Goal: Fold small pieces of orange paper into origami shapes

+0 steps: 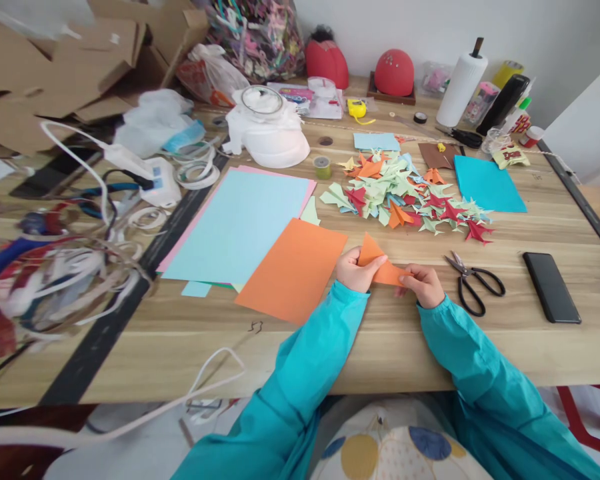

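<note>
Item: one folded orange paper (391,274), which we found raised between both hands, over the near part of the table (395,353). Left hand (354,272): grip closed on the paper's left part, thumb laid across its face. Right hand (426,285): grip pinched on the right-hand corner.

Handling, in our judgement: very light, thin, crisp enough to keep a crease, easily crumpled or torn; best held lightly by the folded edges and corners, between thumb and fingertip, without pressing the middle.

Nearby we listed: one flat orange sheet (293,273), left of the hands, overlapping a pale blue sheet (240,220); a heap of small folded paper pieces (395,183), beyond; black-handled scissors (463,272), blades parted, right; a dark phone (551,287), farther right.
</note>
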The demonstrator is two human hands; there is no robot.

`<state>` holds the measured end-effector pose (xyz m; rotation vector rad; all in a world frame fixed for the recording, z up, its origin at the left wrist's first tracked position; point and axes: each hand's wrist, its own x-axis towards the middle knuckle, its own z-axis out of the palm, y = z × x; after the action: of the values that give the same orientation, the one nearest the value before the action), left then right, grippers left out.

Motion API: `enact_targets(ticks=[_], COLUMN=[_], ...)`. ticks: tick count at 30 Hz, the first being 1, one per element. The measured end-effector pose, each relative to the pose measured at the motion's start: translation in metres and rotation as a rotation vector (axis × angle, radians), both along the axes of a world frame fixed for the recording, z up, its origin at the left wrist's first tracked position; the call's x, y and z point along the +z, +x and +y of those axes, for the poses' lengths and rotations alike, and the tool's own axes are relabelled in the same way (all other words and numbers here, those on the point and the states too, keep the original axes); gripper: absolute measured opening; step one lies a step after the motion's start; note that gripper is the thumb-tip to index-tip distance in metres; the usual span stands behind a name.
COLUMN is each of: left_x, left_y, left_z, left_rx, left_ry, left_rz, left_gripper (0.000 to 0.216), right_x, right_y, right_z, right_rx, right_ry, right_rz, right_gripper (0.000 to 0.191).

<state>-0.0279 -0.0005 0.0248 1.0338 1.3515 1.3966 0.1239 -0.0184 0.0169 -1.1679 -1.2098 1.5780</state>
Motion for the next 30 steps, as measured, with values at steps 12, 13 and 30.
enact_targets(ticks=[12,13,30], left_x=[-0.008,-0.0084,-0.0025], left_y=[0.0024,0.0026,0.0045], left_z=[0.0024,0.0025,0.0012], left_rx=[-0.141,-0.14,-0.044], left_ry=[0.027,0.026,-0.073], left_rz=[-0.106,-0.103,-0.119], left_gripper=[0.034,0.034,0.036], right_x=[0.0015,0.0013,-0.0002], right_y=[-0.0004,0.0003,0.0018], right_z=[0.0043,0.0049,0.0056], right_rx=[-0.165,-0.175,-0.152], right_ry=[0.042,0.054,-0.102], right_rz=[0.021,0.014,0.072], right_gripper=[0.026,0.026,0.036])
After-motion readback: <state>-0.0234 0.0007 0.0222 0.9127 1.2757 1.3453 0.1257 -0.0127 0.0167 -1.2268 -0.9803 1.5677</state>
